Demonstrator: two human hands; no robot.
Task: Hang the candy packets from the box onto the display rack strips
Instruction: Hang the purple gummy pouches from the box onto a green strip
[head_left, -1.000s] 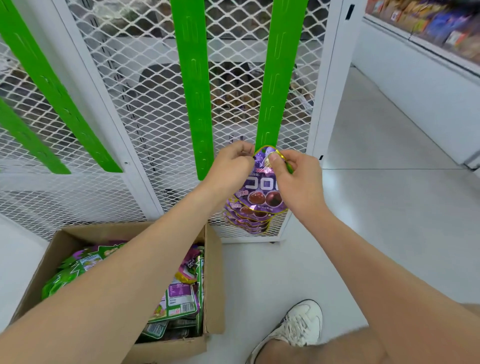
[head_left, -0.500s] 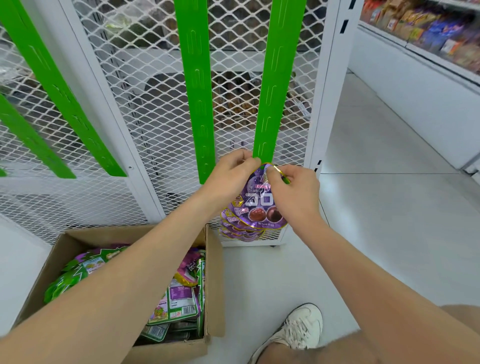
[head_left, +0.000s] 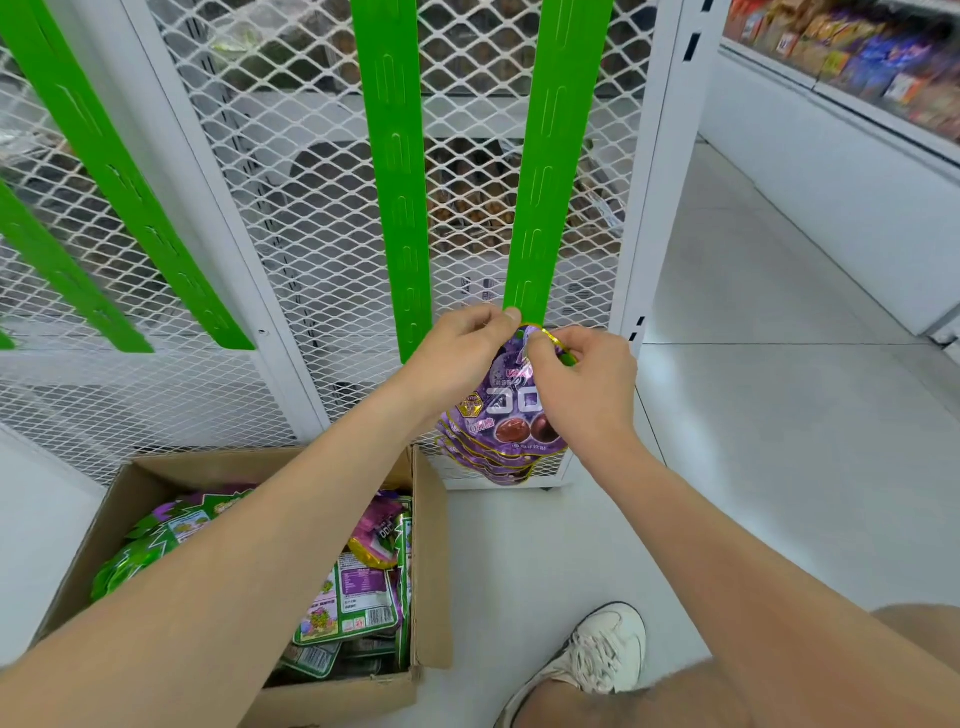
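purple candy packet (head_left: 511, 410) just right of centre, hanging upright at the bottom end of a green strip (head_left: 545, 171), gold-edged top touching the strip's tip. more purple packets (head_left: 488, 465) fanned out behind and below, toward 6 o'clock. right hand (head_left: 576, 384) at 3 o'clock of the packet's top, fingers curled, thumb and forefinger pinching the top edge. left hand (head_left: 460, 345) at 9 o'clock of the same spot, fingers curled in, thumb tip pressed to the strip's lower end; hard to tell whether gripping the strip alone or the packet as well. bare forearms reaching in from both bottom corners. second green strip (head_left: 397, 171) just beside, toward 9 o'clock, and further green strips (head_left: 135, 192) slanting at 10 o'clock, all hung on a white mesh rack (head_left: 311, 234). open cardboard box (head_left: 431, 519) on the floor at 7 o'clock, partly hidden under the left forearm, filled with green and purple boxed packets (head_left: 358, 592). white shoe (head_left: 597, 654) at 5 o'clock on pale floor (head_left: 779, 441). blurred shelf of colourful goods (head_left: 857, 47) at 1 o'clock.
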